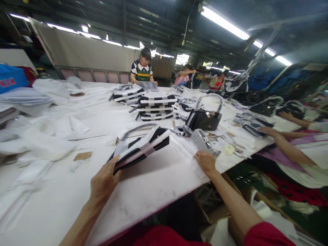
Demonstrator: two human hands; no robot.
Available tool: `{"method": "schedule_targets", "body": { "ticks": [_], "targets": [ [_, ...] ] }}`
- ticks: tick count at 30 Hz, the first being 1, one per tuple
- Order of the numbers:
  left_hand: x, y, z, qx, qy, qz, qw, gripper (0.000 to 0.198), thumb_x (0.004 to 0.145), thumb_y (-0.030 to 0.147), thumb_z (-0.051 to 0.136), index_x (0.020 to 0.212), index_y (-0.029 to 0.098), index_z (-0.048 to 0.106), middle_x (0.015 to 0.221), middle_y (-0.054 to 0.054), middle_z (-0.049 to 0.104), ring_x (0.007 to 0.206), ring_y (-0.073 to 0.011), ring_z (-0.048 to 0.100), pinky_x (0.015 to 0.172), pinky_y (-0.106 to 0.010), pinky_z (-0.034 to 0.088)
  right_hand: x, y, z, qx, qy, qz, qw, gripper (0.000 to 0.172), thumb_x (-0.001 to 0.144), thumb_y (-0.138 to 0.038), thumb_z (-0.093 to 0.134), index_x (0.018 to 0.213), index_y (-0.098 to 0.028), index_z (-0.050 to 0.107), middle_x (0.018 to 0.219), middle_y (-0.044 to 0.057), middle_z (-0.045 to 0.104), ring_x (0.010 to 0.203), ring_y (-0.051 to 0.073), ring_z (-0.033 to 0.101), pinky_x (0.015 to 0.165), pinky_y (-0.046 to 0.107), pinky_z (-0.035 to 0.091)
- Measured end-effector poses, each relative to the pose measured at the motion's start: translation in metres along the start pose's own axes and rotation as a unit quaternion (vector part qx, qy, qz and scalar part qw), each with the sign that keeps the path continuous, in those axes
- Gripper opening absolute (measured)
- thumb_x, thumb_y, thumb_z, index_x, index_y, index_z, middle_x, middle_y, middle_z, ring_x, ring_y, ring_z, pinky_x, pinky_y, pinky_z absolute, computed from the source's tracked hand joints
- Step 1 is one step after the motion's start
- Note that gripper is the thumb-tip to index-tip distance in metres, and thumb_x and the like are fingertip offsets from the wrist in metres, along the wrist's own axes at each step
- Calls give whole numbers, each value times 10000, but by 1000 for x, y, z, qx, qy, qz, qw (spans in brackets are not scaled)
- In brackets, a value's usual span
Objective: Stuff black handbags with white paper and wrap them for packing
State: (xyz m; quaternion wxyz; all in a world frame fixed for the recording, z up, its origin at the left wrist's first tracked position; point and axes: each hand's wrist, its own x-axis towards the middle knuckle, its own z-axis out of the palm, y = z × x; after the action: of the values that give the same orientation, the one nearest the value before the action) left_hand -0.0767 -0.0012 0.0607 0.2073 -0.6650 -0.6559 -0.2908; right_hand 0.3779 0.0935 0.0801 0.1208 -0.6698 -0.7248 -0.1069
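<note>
A card (pixel 82 156) lies on the table (pixel 143 189). The left hand (pixel 104 179) pinches the near end of a flat bag (pixel 139 152), tilted over the table. Behind stands a stack (pixel 156 108). A white sheet (pixel 183 146) is pinched in the right hand (pixel 206 162). Beyond it stands a handbag (pixel 206 119); a tape roll (pixel 228 149) lies rightmost.

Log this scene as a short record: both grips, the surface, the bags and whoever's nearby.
Left grip: holding one end of a partly wrapped black bag
Right grip: fingers curled at thin white sheeting; hold unclear
Surface: white table
Beyond held bag: stack of bags
Right of stack: upright black handbag
People: person across the table; co-worker's hand at right
</note>
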Motion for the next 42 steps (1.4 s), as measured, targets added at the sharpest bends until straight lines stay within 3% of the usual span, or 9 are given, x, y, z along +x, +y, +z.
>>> {"method": "schedule_targets", "body": {
  "ticks": [4,7,13,18,23,30,33,37,42],
  "targets": [
    [-1,0,1,-23,-17,-35,999,418,914,324,494,1295,162,553,1148,-109,704,961,-254,698,713,-307,549,6,-22,-26,54,6,9,998,158,876,-280,609,766,-205,694,822,48,706,777,211,638,713,315,413],
    [0,-1,0,-49,-32,-65,996,420,894,323,515,1283,173,567,1163,-99,703,990,-251,692,758,-303,549,-9,-63,-41,117,-12,-62,991,193,904,-332,584,808,-221,709,854,30,707,804,181,646,745,283,434],
    [-1,-3,-2,-70,-52,-98,991,461,855,291,550,1304,187,561,1196,-87,692,1031,-247,678,853,-310,540,-50,-132,-47,174,-226,-217,934,144,845,-385,671,813,-273,755,866,7,749,796,180,681,721,254,471],
    [-1,-2,-2,-87,-48,-99,990,448,845,275,547,1284,193,573,1188,-83,697,1015,-248,686,833,-319,553,-22,-131,-21,225,-102,-144,958,284,967,-332,475,1060,-223,720,1111,66,726,1054,214,663,935,330,485],
    [-2,-3,-2,-101,-37,-110,988,453,828,267,558,1276,200,575,1171,-70,707,1018,-236,686,834,-302,553,3,-166,28,128,-107,-103,981,575,942,-373,540,1386,-16,466,1491,250,398,1427,346,313,1161,535,233],
    [-1,-2,-5,-123,-41,-124,984,446,817,246,565,1261,202,581,1192,-59,698,1048,-232,676,870,-307,547,9,-254,35,211,-124,-281,928,464,943,-424,542,1351,-203,528,1436,107,522,1393,260,387,1195,492,181],
    [-2,0,-4,-122,-36,-118,985,448,811,216,565,1258,196,580,1194,-59,697,1047,-223,677,886,-301,544,1,-250,23,236,-87,-300,920,402,940,-377,557,1309,-219,572,1384,94,574,1356,255,434,1186,494,228],
    [-5,4,0,-112,-41,-109,987,468,803,173,562,1270,198,569,1189,-59,698,1030,-214,680,887,-298,547,-38,-213,18,259,-24,-335,906,415,969,-291,486,1360,-158,525,1361,137,583,1331,252,470,1151,520,321],
    [4,19,3,-92,-20,-31,995,503,788,105,569,1287,172,550,1196,-96,690,1026,-224,675,859,-306,556,-77,-200,20,244,-21,-383,891,461,917,-267,557,1359,-142,525,1366,161,576,1266,311,534,1050,553,449]
  ]
}}
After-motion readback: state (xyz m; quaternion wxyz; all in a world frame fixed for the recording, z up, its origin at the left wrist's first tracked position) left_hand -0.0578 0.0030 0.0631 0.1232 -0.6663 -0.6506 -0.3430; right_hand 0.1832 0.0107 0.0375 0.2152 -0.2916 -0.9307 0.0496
